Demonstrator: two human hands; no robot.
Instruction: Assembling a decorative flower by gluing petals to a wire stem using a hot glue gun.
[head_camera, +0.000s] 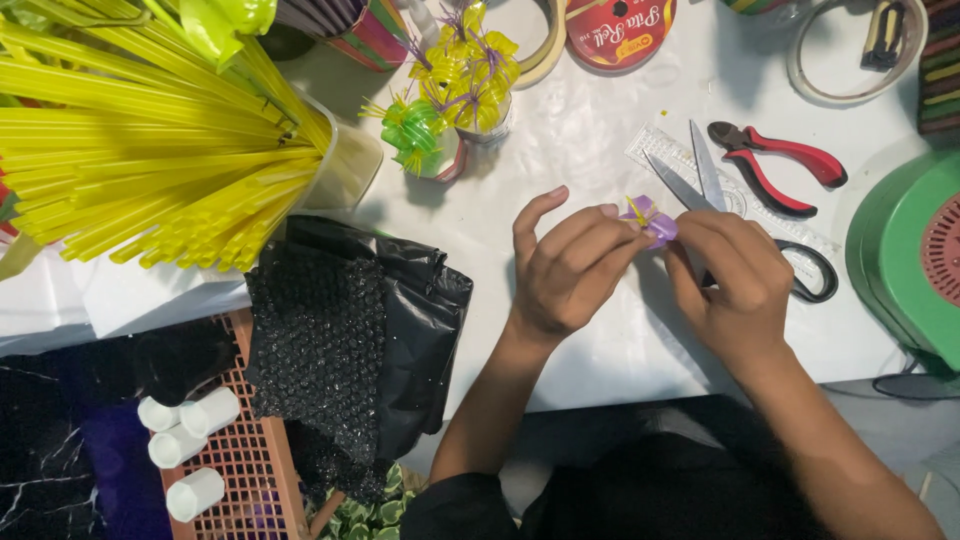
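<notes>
My left hand (565, 270) and my right hand (733, 283) meet over the white table (590, 150). Between their fingertips they pinch a small purple piece of folded straw or ribbon (652, 222) with a bit of yellow on it. The left index finger sticks up, the other fingers curl around the piece. Just behind my right hand lie open scissors (712, 190) with black handles, partly hidden by that hand.
A big bunch of yellow straws (150, 150) fills the upper left. Small yellow and green straw flowers (455, 90) stand in cups. Red-handled pliers (780, 165), a clear ruler (660, 148), tape rolls (620, 30), a green fan (910, 255), black bubble wrap (345, 340) and an orange crate (250, 460) with white tubes.
</notes>
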